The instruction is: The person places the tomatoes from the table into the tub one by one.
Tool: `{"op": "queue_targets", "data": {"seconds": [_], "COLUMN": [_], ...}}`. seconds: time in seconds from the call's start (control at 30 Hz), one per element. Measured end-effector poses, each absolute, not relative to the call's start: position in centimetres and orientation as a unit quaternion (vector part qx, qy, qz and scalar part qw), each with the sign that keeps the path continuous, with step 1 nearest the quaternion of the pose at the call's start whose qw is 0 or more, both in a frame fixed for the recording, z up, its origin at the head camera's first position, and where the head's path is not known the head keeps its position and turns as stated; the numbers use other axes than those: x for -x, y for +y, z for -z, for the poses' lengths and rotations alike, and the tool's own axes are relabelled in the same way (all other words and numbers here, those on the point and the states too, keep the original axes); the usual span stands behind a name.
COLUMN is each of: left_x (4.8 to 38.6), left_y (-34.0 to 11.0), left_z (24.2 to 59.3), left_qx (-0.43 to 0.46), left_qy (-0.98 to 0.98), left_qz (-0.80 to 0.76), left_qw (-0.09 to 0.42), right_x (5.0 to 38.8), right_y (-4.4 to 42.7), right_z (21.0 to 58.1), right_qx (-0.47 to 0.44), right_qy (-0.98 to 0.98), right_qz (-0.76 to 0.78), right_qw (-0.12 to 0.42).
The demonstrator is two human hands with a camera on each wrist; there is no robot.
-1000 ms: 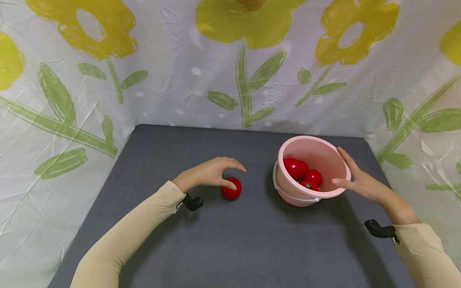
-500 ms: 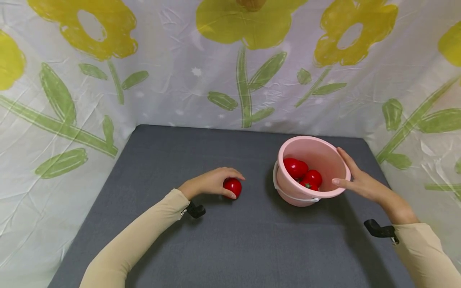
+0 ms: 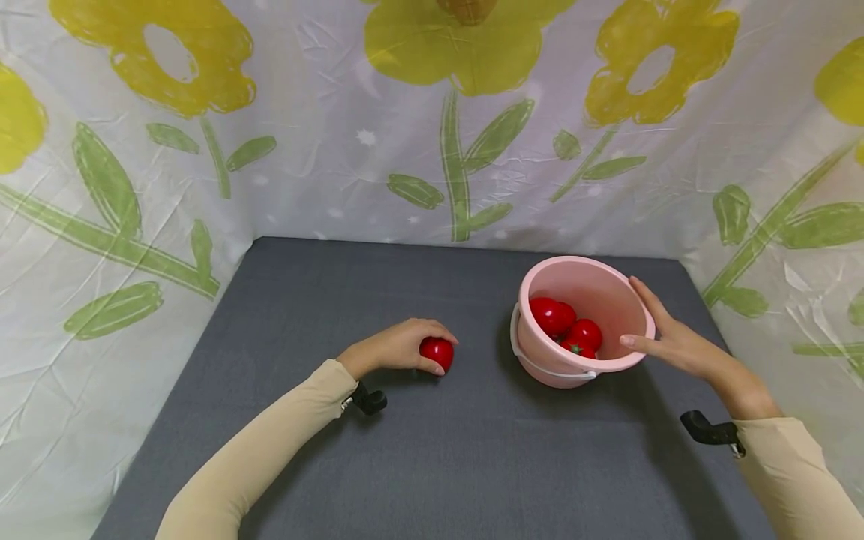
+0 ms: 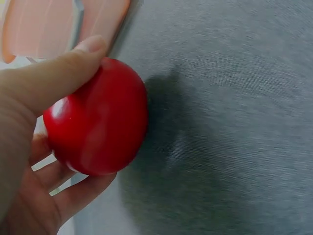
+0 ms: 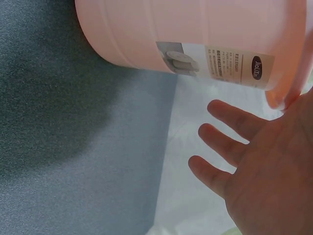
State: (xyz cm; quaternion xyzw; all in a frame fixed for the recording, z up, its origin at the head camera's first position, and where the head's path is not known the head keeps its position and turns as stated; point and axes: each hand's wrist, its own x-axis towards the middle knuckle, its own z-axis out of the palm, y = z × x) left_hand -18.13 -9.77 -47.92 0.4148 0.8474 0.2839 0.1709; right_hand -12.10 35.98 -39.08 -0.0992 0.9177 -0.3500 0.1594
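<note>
My left hand point(image 3: 401, 346) grips a red tomato point(image 3: 437, 352) near the middle of the dark table. In the left wrist view its thumb lies over one side of the smooth tomato point(image 4: 100, 120) and the fingers curl under the other. Whether the tomato touches the cloth is hard to tell. To the right stands a pink bucket point(image 3: 550, 366) with several red tomatoes point(image 3: 586, 333) inside. My right hand point(image 3: 682, 346) rests at its right rim, thumb over the edge. In the right wrist view three fingers point(image 5: 222, 139) extend straight, apart from the bucket wall.
A dark grey cloth point(image 3: 418, 450) covers the table. Behind and at both sides hangs a pale curtain point(image 3: 317, 150) printed with yellow flowers. The bucket's white handle point(image 3: 540, 364) hangs down at its front left. A label point(image 5: 234, 66) is on the bucket's outer wall.
My left hand has moved slightly right and down, and its fingers have closed round the tomato, which shifted a little to the right. The right hand and bucket look unchanged.
</note>
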Motion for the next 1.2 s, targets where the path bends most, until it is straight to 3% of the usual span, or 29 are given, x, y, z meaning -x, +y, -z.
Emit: {"op": "queue_targets", "data": {"seconds": [0.7,1.0,1.2], "left_x": [22.5,23.3,24.5], "left_y": [-1.7,2.8,6.0], "left_z": [33.2,31.2,30.3], "left_qx": [-0.480,-0.500,-0.489], "left_qy": [0.819,0.817,0.817], "left_qz": [-0.287,-0.258,-0.252], "left_qw": [0.125,0.129,0.175], "right_x": [12.3,12.4,12.4], "right_y": [36.0,35.9,35.9], "right_z": [39.3,39.4,39.1], "right_qx": [0.094,0.096,0.092], "right_qy": [0.923,0.924,0.927], "right_qz": [0.336,0.332,0.324], "right_qw": [0.164,0.163,0.167]}}
